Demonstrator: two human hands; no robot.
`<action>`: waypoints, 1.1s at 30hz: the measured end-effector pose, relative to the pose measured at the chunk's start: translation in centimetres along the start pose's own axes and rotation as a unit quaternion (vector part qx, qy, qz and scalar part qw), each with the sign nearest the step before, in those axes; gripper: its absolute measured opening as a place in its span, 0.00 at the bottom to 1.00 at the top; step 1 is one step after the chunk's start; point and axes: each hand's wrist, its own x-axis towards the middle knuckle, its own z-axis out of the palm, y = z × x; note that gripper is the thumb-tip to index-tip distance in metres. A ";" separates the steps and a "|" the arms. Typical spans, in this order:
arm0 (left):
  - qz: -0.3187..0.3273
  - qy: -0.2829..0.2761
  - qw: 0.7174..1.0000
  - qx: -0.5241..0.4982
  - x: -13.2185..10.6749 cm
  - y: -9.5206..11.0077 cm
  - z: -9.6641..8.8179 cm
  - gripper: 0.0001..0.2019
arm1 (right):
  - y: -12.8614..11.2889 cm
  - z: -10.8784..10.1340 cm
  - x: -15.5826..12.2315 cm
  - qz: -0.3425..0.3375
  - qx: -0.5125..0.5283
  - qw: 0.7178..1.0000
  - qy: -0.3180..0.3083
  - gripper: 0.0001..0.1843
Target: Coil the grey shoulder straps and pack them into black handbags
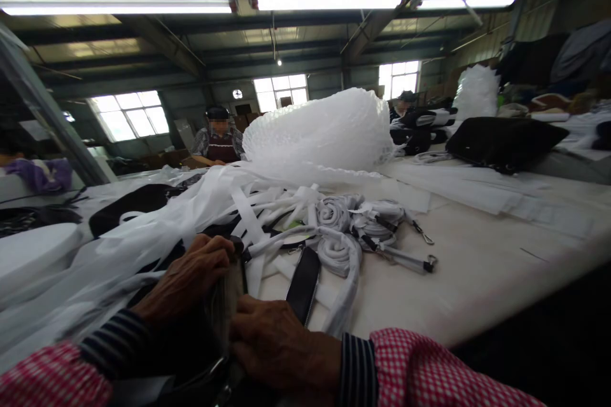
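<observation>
A dark bag [181, 356] lies at the bottom of the view, with a metal ring or buckle [217, 365] showing near its lower edge. My left hand [195, 273] is closed over the bag's far upper edge. On the near right side, my right hand [277, 337] has curled fingers pressed against the same bag. Between the hands a paler strip of the bag [229, 299] shows. Just beyond my right hand rests a black zippered strap piece [304, 283]. Straps wrapped in pale sleeves [334, 213] lie coiled farther off, some with metal clips [424, 235].
A big roll of bubble wrap [319, 127] stands at the back of the table [429, 305]. White foam sheets [157, 241] heap up on the left. A black bag [506, 140] sits at the far right. Across the table is another person [222, 140]; a second is partly hidden behind piled goods.
</observation>
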 end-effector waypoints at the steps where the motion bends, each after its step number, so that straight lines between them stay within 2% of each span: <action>1: -0.016 0.014 1.000 -0.013 -0.2 -0.3 0.5 0.15 | 0.1 -0.8 0.0 0.009 0.011 1.000 0.000 0.06; 3: -0.040 0.038 0.998 -0.034 -0.7 -0.8 1.4 0.14 | 0.4 -3.1 -0.2 0.033 -0.001 0.999 0.003 0.04; 5: -0.045 0.058 0.996 -0.059 -1.1 -1.0 1.6 0.13 | 1.1 -6.1 -0.9 0.077 -0.072 0.994 0.013 0.03; 8: -0.037 0.087 0.991 -0.100 -1.5 -1.1 0.9 0.12 | 3.1 -9.9 -2.4 0.172 -0.242 0.955 -0.016 0.05; 11: -0.016 0.084 0.989 -0.122 -1.6 -1.1 0.5 0.11 | 5.2 -11.2 -3.9 0.224 -0.361 0.902 -0.084 0.09; 13: 0.003 0.057 0.991 -0.117 -1.4 -1.1 0.9 0.10 | 6.1 -10.9 -4.4 0.225 -0.388 0.887 -0.110 0.11; 15: 0.018 0.039 0.994 -0.105 -1.2 -1.1 1.5 0.10 | 6.5 -10.5 -4.4 0.221 -0.381 0.890 -0.121 0.13; 17: 0.020 0.046 0.994 -0.098 -1.2 -1.1 1.9 0.10 | 6.8 -11.0 -3.8 0.235 -0.337 0.904 -0.121 0.16; 20: 0.019 0.069 0.992 -0.099 -1.3 -1.1 2.0 0.11 | 6.9 -13.3 -2.6 0.308 -0.224 0.920 -0.093 0.25; 22: 0.023 0.074 0.992 -0.097 -1.5 -1.1 1.9 0.11 | 6.9 -15.5 -2.0 0.342 -0.133 0.929 -0.052 0.27; 24: 0.024 0.074 0.992 -0.096 -1.6 -1.1 1.9 0.11 | 6.5 -17.2 -1.7 0.340 -0.038 0.940 -0.016 0.25; 26: 0.021 0.074 0.992 -0.100 -1.6 -1.1 1.9 0.10 | 5.8 -18.0 -2.0 0.331 0.024 0.943 -0.011 0.25; 30: 0.016 0.062 0.991 -0.121 -1.5 -0.9 1.8 0.10 | 3.6 -17.1 -3.9 0.326 -0.002 0.939 -0.112 0.22; 33: 0.023 0.055 0.990 -0.128 -1.6 -0.9 1.8 0.11 | 2.4 -16.7 -4.8 0.299 -0.036 0.936 -0.181 0.27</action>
